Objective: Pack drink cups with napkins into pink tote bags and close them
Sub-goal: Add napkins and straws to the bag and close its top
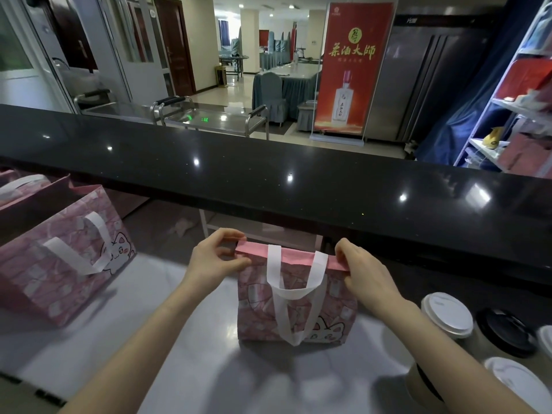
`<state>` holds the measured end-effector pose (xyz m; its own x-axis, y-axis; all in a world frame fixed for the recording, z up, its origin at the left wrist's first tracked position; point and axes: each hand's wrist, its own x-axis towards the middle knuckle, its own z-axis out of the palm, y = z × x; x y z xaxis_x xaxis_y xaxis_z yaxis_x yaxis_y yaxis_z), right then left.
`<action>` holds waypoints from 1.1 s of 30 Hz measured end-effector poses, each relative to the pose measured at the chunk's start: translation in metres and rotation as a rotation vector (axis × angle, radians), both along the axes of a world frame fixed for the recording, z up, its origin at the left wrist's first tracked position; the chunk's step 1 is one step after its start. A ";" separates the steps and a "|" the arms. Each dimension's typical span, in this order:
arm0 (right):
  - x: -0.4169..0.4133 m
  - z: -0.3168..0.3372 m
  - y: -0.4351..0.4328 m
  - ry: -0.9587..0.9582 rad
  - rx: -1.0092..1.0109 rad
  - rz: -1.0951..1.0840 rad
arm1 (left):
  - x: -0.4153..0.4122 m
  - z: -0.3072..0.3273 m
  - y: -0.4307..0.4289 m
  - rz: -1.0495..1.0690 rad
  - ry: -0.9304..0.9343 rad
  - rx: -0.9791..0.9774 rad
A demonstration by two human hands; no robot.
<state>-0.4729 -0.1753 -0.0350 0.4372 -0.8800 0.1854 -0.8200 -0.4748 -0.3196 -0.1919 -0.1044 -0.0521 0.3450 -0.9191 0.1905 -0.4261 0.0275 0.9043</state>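
Note:
A pink tote bag (328, 306) with a cartoon cat print and white handles stands upright on the pale counter in front of me. Its top edge is pressed flat and folded over. My left hand (213, 258) pinches the left end of that folded rim. My right hand (363, 271) pinches the right end. The bag's contents are hidden. To the right stand several drink cups: one with a white lid (446, 313), one with a black lid (504, 331) and another white-lidded cup (516, 380) nearer me.
A second pink tote bag (59, 258) stands at the left, with more pink bags (21, 186) behind it. A raised black glossy counter ledge (268, 180) runs across just behind the bag. Beyond it are steel carts, a red banner and shelves.

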 end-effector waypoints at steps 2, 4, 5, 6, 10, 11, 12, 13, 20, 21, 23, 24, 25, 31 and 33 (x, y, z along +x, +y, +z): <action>-0.003 0.001 -0.002 0.000 0.014 -0.001 | 0.003 0.001 0.001 -0.031 0.007 0.024; -0.005 0.001 -0.004 -0.016 0.029 -0.003 | 0.007 0.002 0.003 -0.072 0.010 0.040; -0.005 0.000 -0.004 -0.026 0.035 -0.004 | 0.009 0.003 0.005 -0.095 0.009 0.043; -0.006 -0.001 -0.004 -0.036 0.042 -0.005 | 0.011 0.003 0.006 -0.116 0.002 0.042; -0.006 -0.004 -0.005 -0.080 0.048 0.001 | 0.010 -0.002 0.006 -0.064 -0.080 -0.007; -0.005 -0.004 -0.005 -0.092 0.045 0.005 | 0.007 -0.005 0.006 -0.026 -0.093 -0.027; -0.005 -0.004 -0.005 -0.100 0.042 0.008 | 0.004 -0.009 0.006 0.007 -0.098 -0.048; -0.005 -0.004 -0.004 -0.104 0.039 0.012 | 0.000 -0.012 0.006 0.035 -0.113 -0.066; -0.013 -0.012 -0.007 -0.068 -0.004 0.050 | 0.001 -0.019 0.011 -0.007 -0.562 -0.198; -0.015 -0.013 -0.008 -0.054 0.000 0.069 | 0.003 -0.017 0.011 -0.027 -0.610 -0.176; -0.020 -0.012 -0.011 -0.039 0.019 0.110 | 0.006 -0.011 0.010 -0.064 -0.668 -0.110; -0.023 -0.010 -0.013 -0.037 0.040 0.124 | 0.009 -0.007 0.009 -0.102 -0.661 -0.073; -0.025 -0.008 -0.015 -0.042 0.069 0.131 | 0.011 -0.004 0.008 -0.153 -0.635 -0.038; -0.031 -0.001 -0.025 -0.114 0.160 0.101 | 0.007 0.003 0.004 -0.140 -0.588 0.032; -0.027 -0.001 -0.025 -0.154 0.152 0.088 | 0.001 0.003 0.002 -0.085 -0.616 0.005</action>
